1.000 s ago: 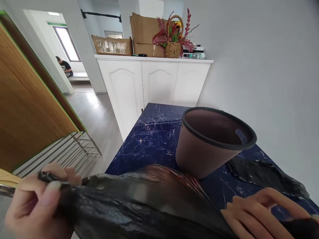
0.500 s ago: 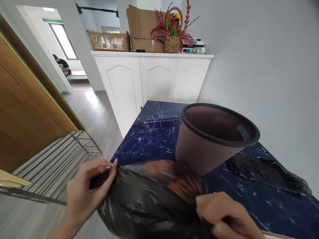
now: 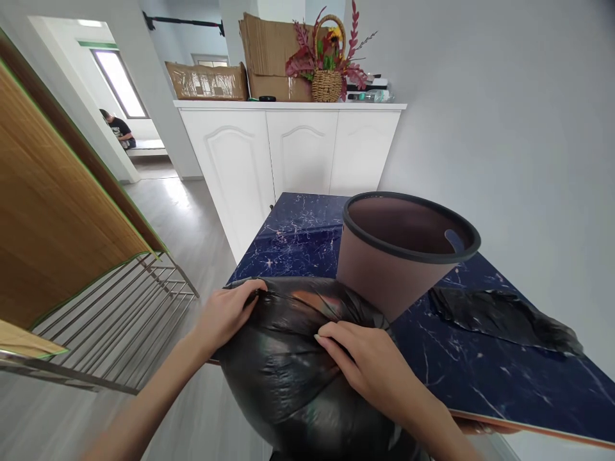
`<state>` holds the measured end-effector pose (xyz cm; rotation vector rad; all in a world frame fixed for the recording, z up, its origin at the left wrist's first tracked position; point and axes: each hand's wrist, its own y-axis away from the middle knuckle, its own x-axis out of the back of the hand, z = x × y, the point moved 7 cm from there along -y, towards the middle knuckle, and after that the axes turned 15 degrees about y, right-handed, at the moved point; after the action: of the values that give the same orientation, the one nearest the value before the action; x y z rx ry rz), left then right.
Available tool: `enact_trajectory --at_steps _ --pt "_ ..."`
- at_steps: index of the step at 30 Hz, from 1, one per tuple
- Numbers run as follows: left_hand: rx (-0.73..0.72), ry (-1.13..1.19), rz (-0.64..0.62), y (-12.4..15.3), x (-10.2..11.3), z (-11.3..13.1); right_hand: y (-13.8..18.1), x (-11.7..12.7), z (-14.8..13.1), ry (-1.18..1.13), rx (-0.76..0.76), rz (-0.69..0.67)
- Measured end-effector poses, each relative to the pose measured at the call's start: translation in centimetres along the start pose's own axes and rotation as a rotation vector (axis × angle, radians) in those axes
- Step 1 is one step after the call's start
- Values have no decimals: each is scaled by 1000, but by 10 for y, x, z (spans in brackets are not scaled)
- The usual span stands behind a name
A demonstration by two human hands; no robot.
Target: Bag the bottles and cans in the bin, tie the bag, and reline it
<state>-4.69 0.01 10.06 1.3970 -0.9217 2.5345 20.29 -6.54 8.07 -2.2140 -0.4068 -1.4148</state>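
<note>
Supporting dark-blue, white-veined rectangular table (image 3: 300,234): likely a handy worktop.
Bulging black plastic bag (image 3: 288,378): at the table's near edge.
Round mauve plastic bin (image 3: 384,275): upright behind the bag.
Bare left hand (image 3: 230,315): pinching the bag's upper-left film, likely for steadiness.
Bare right hand (image 3: 368,358): pinching central folds, likely to gather them.

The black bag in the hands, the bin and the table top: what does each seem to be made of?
Black bag: thin, glossy plastic film; it creases and orange shows through.
Bin: probably smooth, matte plastic, judging by its even brownish wall.
Table top: shiny, blue with pale veins like marble; possibly a printed imitation.
</note>
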Motion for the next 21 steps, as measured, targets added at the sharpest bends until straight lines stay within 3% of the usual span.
enact_trajectory --at_steps 2,5,9,12,16,21 --pt "-1 28 61 -10 6 3 -6 2 -1 3 -14 18" --pt "-15 114 229 -23 24 20 -14 17 -1 -186 -90 139" --pt "-81 258 382 -35 50 63 -14 41 0 -547 -219 255" --pt "-46 393 451 -42 70 90 -13 56 -10 -692 -166 275" --pt "20 575 388 -51 82 116 -16 68 -27 -717 -55 315" --pt "1 648 154 -60 76 145 -28 69 -43 -793 -50 340"
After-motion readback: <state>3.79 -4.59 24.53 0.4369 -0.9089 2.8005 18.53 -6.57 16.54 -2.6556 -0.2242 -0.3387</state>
